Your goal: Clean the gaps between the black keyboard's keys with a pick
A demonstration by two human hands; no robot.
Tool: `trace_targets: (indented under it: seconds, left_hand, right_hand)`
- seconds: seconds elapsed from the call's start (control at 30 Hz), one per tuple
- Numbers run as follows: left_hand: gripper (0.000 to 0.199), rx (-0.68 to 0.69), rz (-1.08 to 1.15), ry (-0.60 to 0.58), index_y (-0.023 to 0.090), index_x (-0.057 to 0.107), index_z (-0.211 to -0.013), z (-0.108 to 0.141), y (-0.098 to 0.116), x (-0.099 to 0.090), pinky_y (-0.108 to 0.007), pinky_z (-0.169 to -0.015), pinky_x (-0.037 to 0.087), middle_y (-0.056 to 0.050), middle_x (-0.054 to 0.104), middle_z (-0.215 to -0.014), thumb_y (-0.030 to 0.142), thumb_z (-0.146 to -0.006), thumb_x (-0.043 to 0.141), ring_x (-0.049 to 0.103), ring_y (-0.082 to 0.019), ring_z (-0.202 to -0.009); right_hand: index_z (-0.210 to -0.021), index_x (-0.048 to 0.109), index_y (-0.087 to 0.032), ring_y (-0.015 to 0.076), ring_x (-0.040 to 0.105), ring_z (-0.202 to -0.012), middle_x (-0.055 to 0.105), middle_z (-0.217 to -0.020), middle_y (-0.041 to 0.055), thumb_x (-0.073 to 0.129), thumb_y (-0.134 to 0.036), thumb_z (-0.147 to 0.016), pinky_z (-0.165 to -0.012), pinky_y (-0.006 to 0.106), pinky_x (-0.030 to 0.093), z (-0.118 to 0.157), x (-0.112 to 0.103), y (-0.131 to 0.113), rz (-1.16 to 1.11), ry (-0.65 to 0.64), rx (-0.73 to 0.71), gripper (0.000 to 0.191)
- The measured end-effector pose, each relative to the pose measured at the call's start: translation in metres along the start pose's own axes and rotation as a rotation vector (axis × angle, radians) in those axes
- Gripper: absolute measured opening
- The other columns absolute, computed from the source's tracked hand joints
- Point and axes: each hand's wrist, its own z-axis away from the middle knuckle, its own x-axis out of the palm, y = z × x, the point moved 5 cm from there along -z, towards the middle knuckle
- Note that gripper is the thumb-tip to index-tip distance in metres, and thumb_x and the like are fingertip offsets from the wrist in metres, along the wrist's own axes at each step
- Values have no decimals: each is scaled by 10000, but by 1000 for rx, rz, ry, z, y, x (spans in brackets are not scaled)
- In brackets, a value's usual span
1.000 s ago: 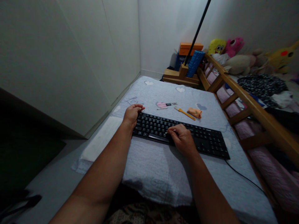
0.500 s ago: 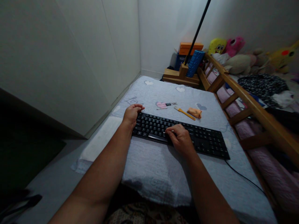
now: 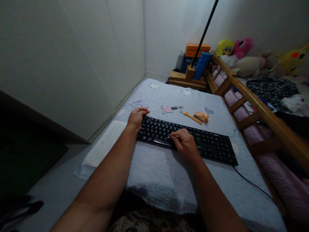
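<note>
A black keyboard [image 3: 156,130] lies across the cloth-covered table in the head view. My left hand [image 3: 137,117] rests at its upper left corner, fingers curled together; what they hold, if anything, is hidden. Over the keys right of the space bar, my right hand [image 3: 183,141] pinches a small white-tipped thing, perhaps a cotton swab [image 3: 169,137]. Behind the keyboard lie a small tool with a black grip [image 3: 174,108], thin swab-like sticks [image 3: 167,112], a yellow brush [image 3: 193,118] and a crumpled orange cloth [image 3: 201,117].
The keyboard cable [image 3: 253,184] runs off to the lower right. A wooden rail [image 3: 263,111] borders the table on the right, with plush toys beyond. A pale cabinet [image 3: 72,64] stands at left, and a wooden stand [image 3: 187,79] with a black pole at the back.
My right hand has shifted very slightly left over the keys, with the white-tipped thing still pinched. My left hand stays at the corner.
</note>
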Motion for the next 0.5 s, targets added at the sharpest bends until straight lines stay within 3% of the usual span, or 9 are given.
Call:
trace_targets:
  seconds: [0.5]
  left_hand:
    - [123,10,-15,-5,176,619,-685,-1,-1,-1,-315,-872,466,-29,671,-707,97,-596,589,657,-174,-793]
  right_hand:
    - [-825,720,-214,234,621,-860,716,-825,64,555,-178,-908,-780,376,463,1,0,-6,-5,-47,7,188]
